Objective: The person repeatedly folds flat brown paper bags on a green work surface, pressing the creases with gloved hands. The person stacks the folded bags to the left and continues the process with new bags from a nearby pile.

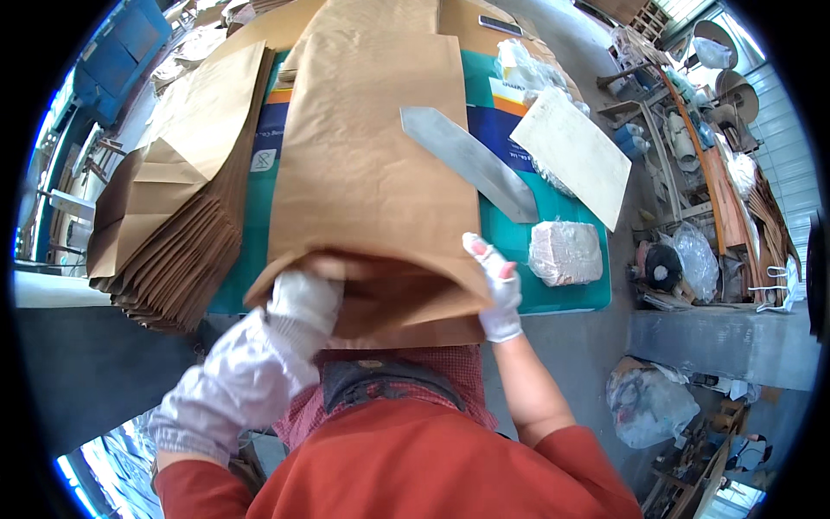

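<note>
A long brown paper bag (372, 164) lies before me with its mouth gaping toward my body. My left hand (307, 298), in a white glove with a white oversleeve above it, reaches into the left side of the mouth. Its fingers are blurred and partly hidden by the paper. At the right corner of the mouth, my right hand (497, 290) rests against the bag's edge, fingers extended and apart. It wears a white glove with bare fingertips. Under this bag lie more brown paper bags (415, 334).
A fanned stack of folded brown bags (186, 199) stands left on the green table cover (566, 298). To the right lie a pointed metal plate (467, 160), a pale board (575, 156) and a wrapped block (565, 253). A phone (500, 26) is at the far edge; cluttered shelving (683, 173) stands beyond.
</note>
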`<state>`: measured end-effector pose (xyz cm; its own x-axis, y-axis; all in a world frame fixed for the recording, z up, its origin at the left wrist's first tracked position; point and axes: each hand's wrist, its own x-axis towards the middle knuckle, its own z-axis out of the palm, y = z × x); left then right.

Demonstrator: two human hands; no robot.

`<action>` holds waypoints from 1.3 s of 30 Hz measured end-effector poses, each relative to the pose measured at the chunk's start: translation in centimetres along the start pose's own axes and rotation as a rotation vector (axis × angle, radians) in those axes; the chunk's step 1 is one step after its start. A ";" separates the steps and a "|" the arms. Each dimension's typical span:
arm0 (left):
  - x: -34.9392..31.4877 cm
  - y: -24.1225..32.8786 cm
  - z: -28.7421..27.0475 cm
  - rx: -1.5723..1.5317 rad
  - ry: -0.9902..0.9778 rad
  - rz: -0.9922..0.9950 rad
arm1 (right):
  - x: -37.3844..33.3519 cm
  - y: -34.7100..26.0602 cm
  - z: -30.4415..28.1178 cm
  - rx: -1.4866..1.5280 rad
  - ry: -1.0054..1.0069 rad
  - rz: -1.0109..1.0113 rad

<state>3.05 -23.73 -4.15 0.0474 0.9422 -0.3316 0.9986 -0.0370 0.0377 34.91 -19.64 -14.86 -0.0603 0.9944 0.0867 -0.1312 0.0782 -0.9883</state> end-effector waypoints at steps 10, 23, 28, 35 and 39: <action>2.0 5.6 3.4 -0.461 0.016 0.438 | 1.2 -1.9 0.7 0.289 -0.130 0.110; 10.8 6.2 -1.4 0.389 -0.271 0.485 | 2.8 -3.5 4.4 -1.125 -0.365 -0.457; 12.9 3.3 0.5 0.205 0.167 0.260 | 2.8 -4.4 5.5 -1.196 -0.384 -0.470; 11.0 3.4 -5.5 0.002 -0.222 0.198 | 3.0 -4.7 5.8 -1.272 -0.464 -0.435; 5.5 -5.9 -9.1 -1.358 0.049 0.684 | 2.2 -5.2 4.7 -1.333 -0.547 -0.388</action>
<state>-2.76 -15.34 2.40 0.4497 0.8824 0.1382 0.0077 -0.1586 0.9873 30.84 -18.22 -8.90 -0.6279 0.7716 0.1019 0.7340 0.6306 -0.2522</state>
